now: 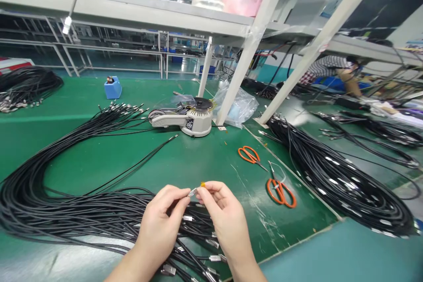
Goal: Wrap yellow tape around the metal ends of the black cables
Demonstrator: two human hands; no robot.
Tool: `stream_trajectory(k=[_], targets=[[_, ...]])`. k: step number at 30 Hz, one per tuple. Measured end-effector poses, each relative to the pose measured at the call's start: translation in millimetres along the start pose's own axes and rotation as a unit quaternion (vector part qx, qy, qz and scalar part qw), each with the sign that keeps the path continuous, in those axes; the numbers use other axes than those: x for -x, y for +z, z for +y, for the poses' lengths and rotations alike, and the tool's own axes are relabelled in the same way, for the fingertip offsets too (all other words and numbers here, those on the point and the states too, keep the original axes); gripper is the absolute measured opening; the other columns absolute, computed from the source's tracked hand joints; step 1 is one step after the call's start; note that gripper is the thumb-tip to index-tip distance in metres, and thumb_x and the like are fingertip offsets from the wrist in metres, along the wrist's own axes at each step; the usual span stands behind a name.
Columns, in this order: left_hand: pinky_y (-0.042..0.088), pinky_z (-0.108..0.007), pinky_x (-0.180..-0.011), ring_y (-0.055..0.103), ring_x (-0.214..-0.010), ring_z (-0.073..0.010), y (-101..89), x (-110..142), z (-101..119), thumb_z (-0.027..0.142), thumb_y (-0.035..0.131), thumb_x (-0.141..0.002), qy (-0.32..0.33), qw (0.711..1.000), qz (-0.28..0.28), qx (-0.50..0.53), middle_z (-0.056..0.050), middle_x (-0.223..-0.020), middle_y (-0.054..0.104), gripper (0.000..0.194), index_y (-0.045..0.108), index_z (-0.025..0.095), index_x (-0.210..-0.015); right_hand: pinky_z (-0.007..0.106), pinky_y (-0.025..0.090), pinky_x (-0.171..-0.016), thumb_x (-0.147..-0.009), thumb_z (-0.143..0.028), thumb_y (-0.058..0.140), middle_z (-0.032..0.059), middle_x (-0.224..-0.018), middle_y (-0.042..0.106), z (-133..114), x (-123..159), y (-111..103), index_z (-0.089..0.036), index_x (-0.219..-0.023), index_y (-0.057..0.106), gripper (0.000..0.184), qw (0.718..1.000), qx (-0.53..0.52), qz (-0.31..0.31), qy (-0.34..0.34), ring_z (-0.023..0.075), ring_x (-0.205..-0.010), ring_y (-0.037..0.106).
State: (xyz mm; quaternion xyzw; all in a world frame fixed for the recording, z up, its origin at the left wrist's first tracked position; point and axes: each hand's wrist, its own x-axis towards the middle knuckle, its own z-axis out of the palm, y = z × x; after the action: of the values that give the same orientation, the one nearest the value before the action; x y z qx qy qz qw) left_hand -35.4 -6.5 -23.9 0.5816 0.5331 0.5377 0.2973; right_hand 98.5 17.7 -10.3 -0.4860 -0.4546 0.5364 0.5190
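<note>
Above a bundle of black cables [99, 211], my left hand [160, 222] pinches a small silver cable connector [192, 192] between thumb and forefinger. My right hand [228, 218] meets it from the other side, thumb and finger pressed on a small piece of amber tape [202, 184] at the connector's end. The fingertips partly cover both, so I cannot tell how far the tape is wrapped. Metal connector ends [211, 243] of the bundle lie beneath and between my hands. Beyond them stands a round grey tape dispenser [198, 124].
Two orange-handled scissors [249, 155] [281, 193] lie to the right. A large coil of black cables [346, 180] lies past them. White shelf posts [238, 48] rise behind, near a clear plastic bag [239, 103]. A blue holder [113, 88] stands at the back left. Another person [327, 68] bends over at the far right.
</note>
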Motion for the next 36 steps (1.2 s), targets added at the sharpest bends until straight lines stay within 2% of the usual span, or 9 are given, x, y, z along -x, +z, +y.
stream_trajectory(k=[3,7,14,17,23,28,36], targets=[[0.052,-0.023,-0.065,0.063,-0.074,-0.0134,3.2,3.1,-2.2,0.017,0.056,-0.084,0.103,0.993,0.041,-0.05,-0.003,-0.082,0.065,0.018,0.068,0.021,-0.096,0.027,0.052,-0.067,-0.069,-0.044,0.072,0.0036,-0.075,0.069,-0.4,13.2,-0.7,-0.018,-0.076,0.067,0.027,1.0,0.008,0.009,0.008,0.0183,-0.072,0.064],[0.052,-0.023,-0.069,0.063,-0.079,-0.0133,4.2,6.7,-2.8,0.011,0.053,-0.085,0.163,0.981,0.05,-0.089,-0.004,-0.086,0.064,0.021,0.065,0.019,-0.101,0.026,0.051,-0.067,-0.071,-0.043,0.071,0.0041,-0.078,0.069,0.8,24.1,3.5,-0.018,-0.076,0.068,0.026,1.0,0.004,-0.021,0.017,0.0175,-0.071,0.063],[0.051,-0.025,-0.069,0.062,-0.074,-0.0132,1.7,11.1,-2.8,0.008,0.052,-0.085,0.172,0.979,0.06,-0.091,-0.001,-0.081,0.065,0.016,0.059,0.021,-0.092,0.03,0.05,-0.071,-0.071,-0.039,0.071,0.006,-0.08,0.07,-0.4,23.4,10.0,-0.016,-0.071,0.067,0.023,0.998,-0.02,-0.046,0.037,0.0202,-0.077,0.063],[0.051,-0.026,-0.069,0.061,-0.074,-0.0133,0.2,11.2,-2.2,0.004,0.05,-0.085,0.204,0.974,0.047,-0.085,-0.001,-0.079,0.065,0.019,0.057,0.021,-0.09,0.029,0.05,-0.072,-0.07,-0.038,0.072,0.0063,-0.079,0.07,-3.2,23.5,10.5,-0.017,-0.067,0.067,0.022,0.998,-0.015,-0.041,0.038,0.0202,-0.077,0.064],[0.052,-0.026,-0.067,0.061,-0.076,-0.0139,-2.6,8.8,0.0,0.0,0.049,-0.083,0.253,0.962,0.041,-0.097,-0.003,-0.083,0.065,0.029,0.059,0.023,-0.098,0.029,0.051,-0.069,-0.068,-0.039,0.073,0.0054,-0.075,0.07,-6.9,23.2,13.7,-0.017,-0.064,0.067,0.023,0.999,-0.011,-0.03,0.037,0.02,-0.072,0.064],[0.052,-0.026,-0.069,0.062,-0.078,-0.0139,-3.3,10.1,-1.6,0.001,0.049,-0.084,0.252,0.962,0.039,-0.101,-0.003,-0.084,0.065,0.032,0.061,0.024,-0.102,0.031,0.052,-0.068,-0.067,-0.039,0.073,0.0057,-0.074,0.07,-8.5,22.9,13.9,-0.018,-0.064,0.067,0.022,0.999,-0.01,-0.033,0.036,0.0207,-0.071,0.065],[0.052,-0.025,-0.07,0.061,-0.078,-0.0133,-3.5,10.0,-1.3,0.0,0.05,-0.083,0.251,0.962,0.038,-0.1,-0.004,-0.086,0.066,0.034,0.062,0.023,-0.106,0.027,0.051,-0.068,-0.07,-0.038,0.072,0.0039,-0.073,0.07,-6.9,23.4,12.6,-0.017,-0.066,0.067,0.021,0.998,-0.007,-0.042,0.035,0.0179,-0.07,0.064]])
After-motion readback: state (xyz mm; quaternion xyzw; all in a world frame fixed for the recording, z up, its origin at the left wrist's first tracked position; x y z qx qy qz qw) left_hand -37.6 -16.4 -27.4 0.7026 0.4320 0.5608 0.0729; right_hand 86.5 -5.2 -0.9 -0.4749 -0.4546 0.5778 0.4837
